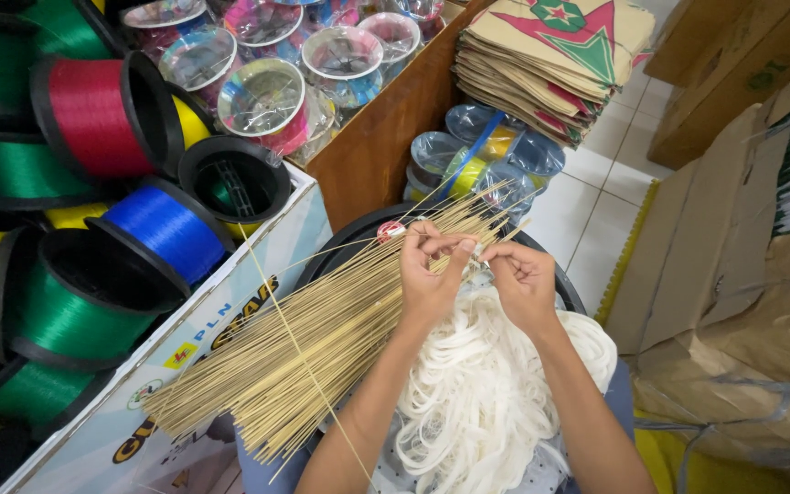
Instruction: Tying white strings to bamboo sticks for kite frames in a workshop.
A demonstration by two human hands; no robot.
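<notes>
My left hand [432, 274] and my right hand [521, 279] meet over a black round basin [340, 242]. Both pinch the upper end of a thin bamboo stick from a fanned bundle of bamboo sticks [313, 338] lying across my lap and the basin. A small red-and-white item [389, 230] sits by my left fingertips. A heap of white strips [486, 384] lies under my forearms. One yellow thread [294, 348] runs diagonally over the bundle.
Large spools of green, red, blue and yellow line [93, 183] fill a printed carton [230, 320] at left. Clear small reels [276, 64] sit in a wooden box. Folded paper kites [550, 55] are stacked at top. Cardboard boxes [733, 229] stand at right on white tiles.
</notes>
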